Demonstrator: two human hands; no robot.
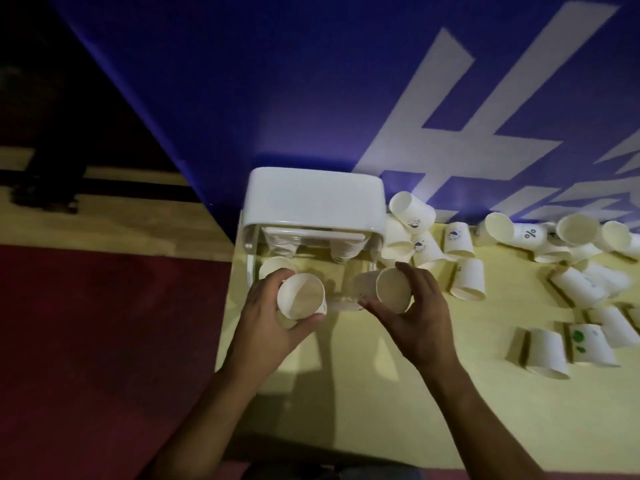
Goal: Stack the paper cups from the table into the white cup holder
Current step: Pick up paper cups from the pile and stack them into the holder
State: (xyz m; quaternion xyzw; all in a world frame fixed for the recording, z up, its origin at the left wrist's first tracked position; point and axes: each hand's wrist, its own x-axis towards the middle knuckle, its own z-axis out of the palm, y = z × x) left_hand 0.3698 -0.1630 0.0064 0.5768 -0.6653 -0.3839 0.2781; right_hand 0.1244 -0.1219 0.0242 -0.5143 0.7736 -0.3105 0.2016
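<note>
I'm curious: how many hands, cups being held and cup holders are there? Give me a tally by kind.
Hands: 2, left hand and right hand
Held paper cups: 2, left cup and right cup
White cup holder: 1
Total: 5
Loose cups on the table overlap too much to count.

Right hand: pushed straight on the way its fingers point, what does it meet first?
Likely the white cup holder: the right hand, gripping a paper cup, points toward its clear front, though depth is unclear.
</note>
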